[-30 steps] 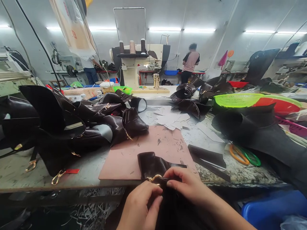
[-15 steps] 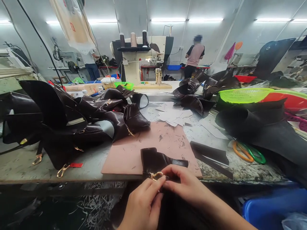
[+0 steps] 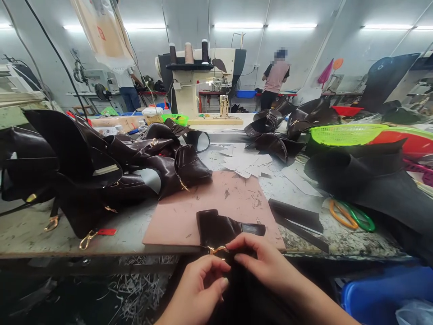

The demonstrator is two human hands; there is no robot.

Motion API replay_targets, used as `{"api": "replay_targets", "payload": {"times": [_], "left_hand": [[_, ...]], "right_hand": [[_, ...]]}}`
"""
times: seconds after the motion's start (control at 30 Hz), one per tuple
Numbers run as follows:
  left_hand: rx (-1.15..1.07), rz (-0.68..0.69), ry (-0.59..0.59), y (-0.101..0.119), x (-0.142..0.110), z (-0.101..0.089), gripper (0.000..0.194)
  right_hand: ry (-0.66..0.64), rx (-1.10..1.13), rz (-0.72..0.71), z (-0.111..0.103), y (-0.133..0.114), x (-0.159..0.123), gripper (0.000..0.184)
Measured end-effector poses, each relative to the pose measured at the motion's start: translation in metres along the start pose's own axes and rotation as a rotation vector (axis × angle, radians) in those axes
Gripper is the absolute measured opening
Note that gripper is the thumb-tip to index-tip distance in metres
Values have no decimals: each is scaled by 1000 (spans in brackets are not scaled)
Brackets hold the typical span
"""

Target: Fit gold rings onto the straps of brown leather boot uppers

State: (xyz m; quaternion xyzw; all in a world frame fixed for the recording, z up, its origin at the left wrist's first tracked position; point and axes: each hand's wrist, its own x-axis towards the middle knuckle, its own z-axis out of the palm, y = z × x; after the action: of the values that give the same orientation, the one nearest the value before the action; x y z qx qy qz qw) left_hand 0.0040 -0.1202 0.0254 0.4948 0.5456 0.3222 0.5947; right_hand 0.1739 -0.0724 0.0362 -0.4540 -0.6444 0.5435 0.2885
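l hand (image 3: 200,283) half-open, nr gold clasp (image 3: 219,248); r hand (image 3: 264,256) part-curled at clasp, can't tell if gripping.

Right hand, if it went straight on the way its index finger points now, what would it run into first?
Most likely the gold-coloured fitting: the right hand points leftward, its index fingertip at the fitting's edge, perhaps touching; depth is unclear.

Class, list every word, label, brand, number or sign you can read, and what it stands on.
No text can be read.
Red mark on the hanging plastic bag: too small and blurred to read.
Red strip beside a gold clasp: no legible lettering.
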Motion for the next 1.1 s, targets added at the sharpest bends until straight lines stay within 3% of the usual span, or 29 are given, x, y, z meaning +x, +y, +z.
{"api": "replay_targets", "payload": {"times": [0.17, 0.33, 0.43, 0.6, 0.7, 0.97, 1.1], "left_hand": [[143, 62, -36, 4, 2, 1, 8], [359, 173, -34, 10, -1, -9, 17], [444, 167, -18, 10, -2, -18, 15], [399, 156, -6, 2, 2, -18, 9], [378, 186, -5, -1, 3, -16, 8], [303, 22, -79, 9, -1, -32, 4], [161, -28, -88, 4, 2, -36, 9]], "right_hand": [[47, 55, 36, 5, 1, 2, 12], [50, 73, 70, 6, 2, 5, 8], [27, 54, 57, 3, 2, 8, 8], [-112, -251, 37, 1, -5, 11, 12], [-125, -399, 27, 7, -10, 11, 21], [-80, -335, -43, 9, -2, 9, 18], [-179, -218, -107, 0, -1, 7, 34]]}}
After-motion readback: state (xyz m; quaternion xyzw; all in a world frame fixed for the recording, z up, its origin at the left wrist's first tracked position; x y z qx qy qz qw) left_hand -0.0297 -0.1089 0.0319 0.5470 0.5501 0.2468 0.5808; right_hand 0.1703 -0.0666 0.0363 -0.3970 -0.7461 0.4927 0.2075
